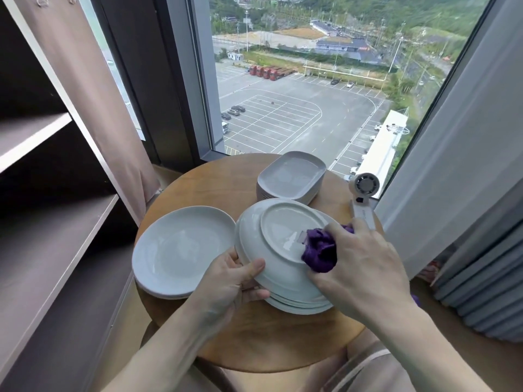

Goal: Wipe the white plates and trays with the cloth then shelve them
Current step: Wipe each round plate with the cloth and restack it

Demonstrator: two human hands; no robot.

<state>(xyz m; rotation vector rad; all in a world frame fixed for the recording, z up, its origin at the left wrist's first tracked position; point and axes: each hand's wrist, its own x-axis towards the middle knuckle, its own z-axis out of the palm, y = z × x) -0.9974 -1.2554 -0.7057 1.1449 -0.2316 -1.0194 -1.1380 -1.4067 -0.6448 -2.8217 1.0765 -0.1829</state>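
My left hand [235,274] grips the near-left rim of a white oval plate [278,239] held upside down and tilted, its underside facing me. My right hand [359,261] presses a bunched purple cloth [319,250] against the right side of that underside. The held plate hovers over a short stack of white plates [300,305] on the round wooden table [283,343]. Another stack of white oval plates [181,247] lies face up to the left. A stack of white rectangular trays [291,175] stands at the table's far side.
Dark shelves [53,222] with light front edges rise at the left, beside a beige curtain [93,89]. A small white handheld fan [363,193] lies at the table's right edge. A large window is behind, grey curtains [464,154] at the right.
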